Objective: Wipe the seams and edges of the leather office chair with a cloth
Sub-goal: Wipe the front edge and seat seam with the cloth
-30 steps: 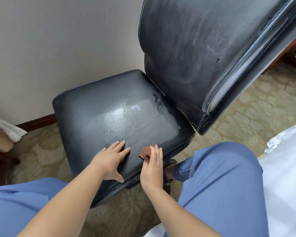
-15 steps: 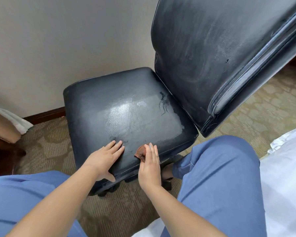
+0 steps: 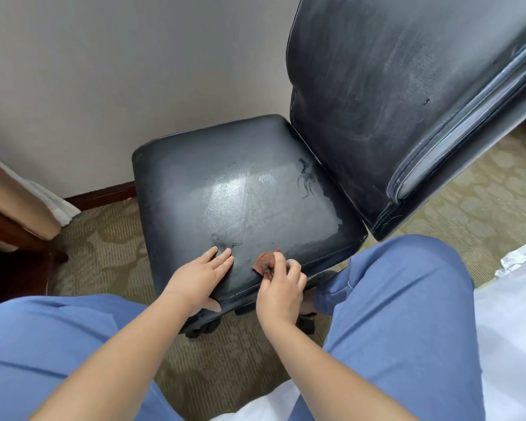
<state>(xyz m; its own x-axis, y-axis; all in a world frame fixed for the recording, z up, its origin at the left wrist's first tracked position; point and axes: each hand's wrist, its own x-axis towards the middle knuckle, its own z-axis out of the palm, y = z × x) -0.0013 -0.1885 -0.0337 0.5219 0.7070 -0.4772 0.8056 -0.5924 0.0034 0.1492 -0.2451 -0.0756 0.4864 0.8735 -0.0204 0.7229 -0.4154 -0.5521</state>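
Chair (image 3: 240, 192) seat fills the view, dusty grey except a few wiped streaks. Left hand (image 3: 201, 276) lies flat, fingers straight, on the seat's near edge, bracing it. Right hand (image 3: 281, 287) pinches a small brown cloth (image 3: 264, 262) against the stitched front seam. That scrap's tiny, so I reckon it could bunch up and skip along the stitching.

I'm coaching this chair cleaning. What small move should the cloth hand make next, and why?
Probably slide the cloth along the stitched front seam toward the seat's right corner. The right hand pinches it at that edge, the left hand lies flat, steadying the seat.
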